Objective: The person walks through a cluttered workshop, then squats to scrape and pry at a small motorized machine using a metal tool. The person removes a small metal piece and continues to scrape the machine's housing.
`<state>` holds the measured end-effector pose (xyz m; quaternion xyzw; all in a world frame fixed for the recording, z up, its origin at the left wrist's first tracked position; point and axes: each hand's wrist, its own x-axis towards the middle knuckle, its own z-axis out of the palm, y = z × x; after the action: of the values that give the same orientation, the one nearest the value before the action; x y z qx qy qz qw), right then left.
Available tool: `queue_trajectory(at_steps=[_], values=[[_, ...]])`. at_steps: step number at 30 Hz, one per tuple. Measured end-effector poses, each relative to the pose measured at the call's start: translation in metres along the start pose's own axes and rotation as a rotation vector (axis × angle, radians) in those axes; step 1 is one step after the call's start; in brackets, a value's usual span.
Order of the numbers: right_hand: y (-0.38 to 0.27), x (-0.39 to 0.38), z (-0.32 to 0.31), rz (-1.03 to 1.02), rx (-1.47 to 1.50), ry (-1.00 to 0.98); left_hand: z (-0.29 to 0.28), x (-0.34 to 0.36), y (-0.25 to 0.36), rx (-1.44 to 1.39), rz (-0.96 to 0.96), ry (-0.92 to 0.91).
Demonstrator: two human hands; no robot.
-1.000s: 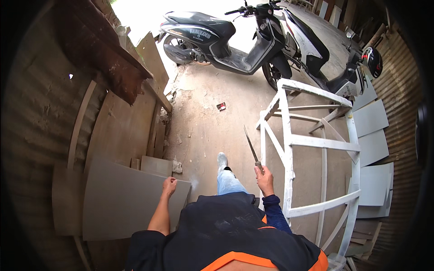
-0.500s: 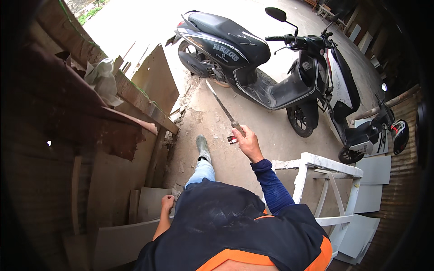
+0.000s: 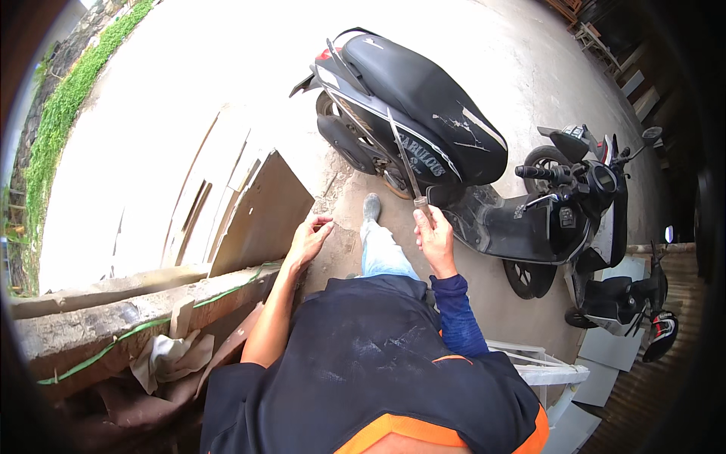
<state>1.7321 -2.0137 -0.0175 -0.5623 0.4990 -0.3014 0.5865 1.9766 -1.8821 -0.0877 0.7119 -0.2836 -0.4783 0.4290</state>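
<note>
Now nearer the black scooter, the narrow-bladed hand tool overlaps its rear side in view, gripped in the closed right hand, while the loosely half-curled left hand looks empty.

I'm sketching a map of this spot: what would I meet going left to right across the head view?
Green plants, crumpled pale cloth, left grip, boot, narrow-bladed tool, right grip, white frame, helmet.
</note>
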Motion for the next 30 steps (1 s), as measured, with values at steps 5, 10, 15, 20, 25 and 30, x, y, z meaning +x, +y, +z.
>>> queue_trajectory(at_steps=[5,10,15,20,25,30], values=[[-0.041,0.151,0.020,-0.018,0.040,-0.076,0.009,0.131,0.061,-0.015,0.013,-0.026],[-0.107,0.258,0.031,-0.067,0.056,-0.127,-0.017,0.227,0.124,0.000,0.068,0.045],[-0.137,0.326,0.039,-0.045,0.080,-0.081,-0.079,0.320,0.162,0.040,0.054,0.262],[-0.138,0.377,0.067,0.036,0.063,-0.030,-0.159,0.409,0.185,0.239,0.073,0.345],[-0.151,0.443,0.148,0.104,0.030,-0.056,-0.287,0.477,0.142,0.464,-0.077,0.402],[-0.181,0.539,0.270,0.157,-0.023,-0.152,-0.412,0.528,0.072,0.405,-0.267,0.543]])
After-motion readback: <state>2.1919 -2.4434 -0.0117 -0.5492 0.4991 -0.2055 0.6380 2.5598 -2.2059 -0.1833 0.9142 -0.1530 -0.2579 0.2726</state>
